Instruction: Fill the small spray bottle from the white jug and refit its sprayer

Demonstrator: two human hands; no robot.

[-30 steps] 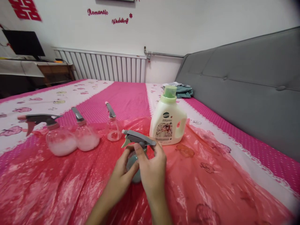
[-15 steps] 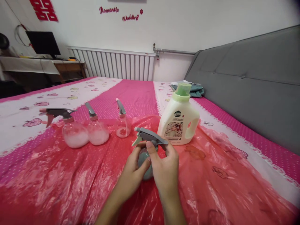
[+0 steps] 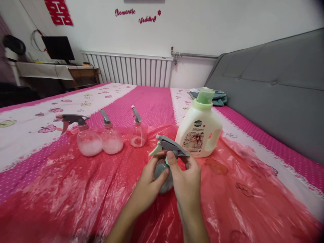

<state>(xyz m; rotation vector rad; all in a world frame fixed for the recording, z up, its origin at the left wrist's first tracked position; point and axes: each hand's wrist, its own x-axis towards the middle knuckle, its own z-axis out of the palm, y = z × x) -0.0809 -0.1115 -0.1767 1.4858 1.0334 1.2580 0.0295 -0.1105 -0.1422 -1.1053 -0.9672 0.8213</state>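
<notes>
We have the teal spray bottle (image 3: 163, 175) standing on the red plastic sheet (image 3: 76, 195) directly between both hands. Left hand (image 3: 149, 180) wraps the bottle body, right hand (image 3: 186, 179) pinches the grey trigger head (image 3: 170, 146) at the collar. Best to keep the body pinned upright and turn only the collar, staying square to the neck. Detergent jug (image 3: 199, 130) sits just beyond the right hand, so we keep elbows in.

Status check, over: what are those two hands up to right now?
Left hand grips green spray bottle. Right hand pinches its grey trigger head. Detergent jug stands just behind, apart.
</notes>
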